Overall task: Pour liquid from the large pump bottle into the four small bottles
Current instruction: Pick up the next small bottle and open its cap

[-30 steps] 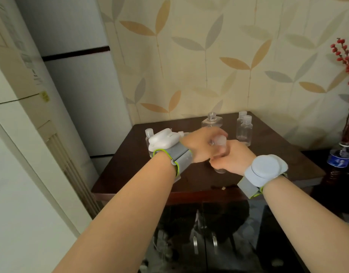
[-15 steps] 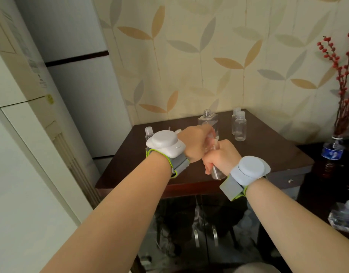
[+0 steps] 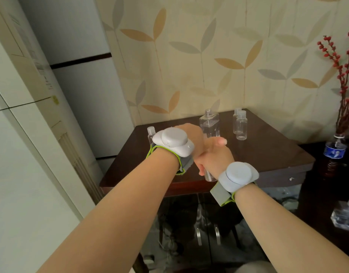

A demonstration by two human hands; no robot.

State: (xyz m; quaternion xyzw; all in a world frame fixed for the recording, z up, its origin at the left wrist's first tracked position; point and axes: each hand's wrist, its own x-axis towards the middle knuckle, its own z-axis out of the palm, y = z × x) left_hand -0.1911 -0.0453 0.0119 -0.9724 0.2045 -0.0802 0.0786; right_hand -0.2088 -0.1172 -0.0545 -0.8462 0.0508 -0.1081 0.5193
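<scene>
**two hands meeting over a small bottle at the centre of the frame**

we see both forearms reaching in from the lower edge toward a dark wooden bench (image 3: 268,154) that fills the middle of the frame. the right hand (image 3: 215,156) sits just right of centre; its fingers curl around a small clear bottle (image 3: 209,176), whose lower end shows below the fist, near the front edge of the bench. its thumb points toward the upper right. the left hand (image 3: 191,136) lies just left of it and partly over it, touching it, with its back toward us; we cannot tell how its fingers lie or whether they hold anything, since they are hidden behind the hand itself. each wrist carries a pale grey band with a rounded unit, the left one (image 3: 172,141) and the right one (image 3: 238,174).

behind the hands, above centre, stands the large bottle (image 3: 209,123), clear, square-shouldered and upright, its neck uncapped. to its right, two small capped bottles (image 3: 241,125) stand just beside each other. a fourth small bottle (image 3: 151,134) stands at the left rear of the bench, partly behind the left wrist unit.

at the right edge, a water bottle (image 3: 334,152) holds red-berried twigs (image 3: 345,79). leaf-patterned wallpaper (image 3: 209,56) fills the upper frame.
</scene>
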